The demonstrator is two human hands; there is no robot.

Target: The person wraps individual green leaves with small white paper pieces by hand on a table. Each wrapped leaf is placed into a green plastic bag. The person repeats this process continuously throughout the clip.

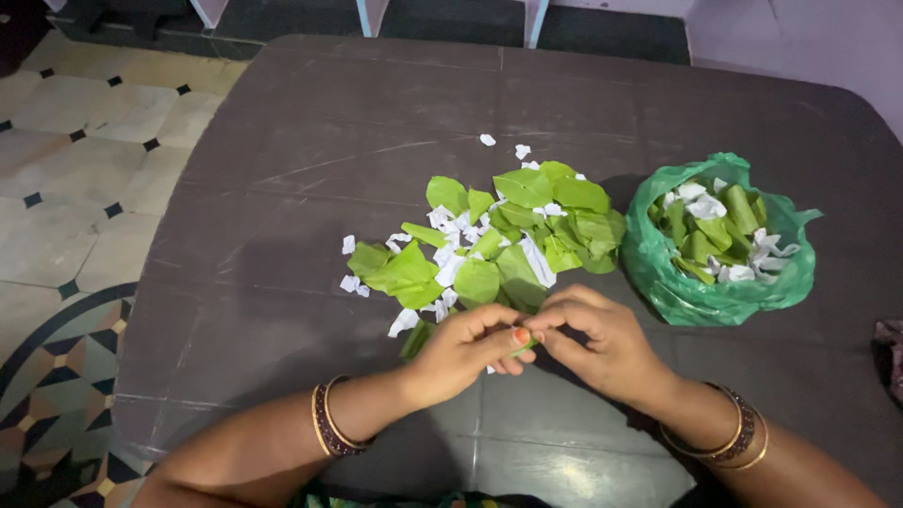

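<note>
a small green leaf piece (529, 344) is pinched between the fingertips of the left hand (466, 350) and right hand (602, 341), fingers clamped together on it. it's held just above the dark table (282, 188), right by the leaf pile (508, 240).

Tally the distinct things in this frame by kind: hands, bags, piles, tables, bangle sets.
Hands: 2, the left hand and right hand, pinching a small green leaf piece
Green plastic bag of leaf pieces and paper scraps: 1
Loose pile of green leaves and white paper scraps: 1
Dark table: 1
Bangle sets: 2
Total: 7
</note>
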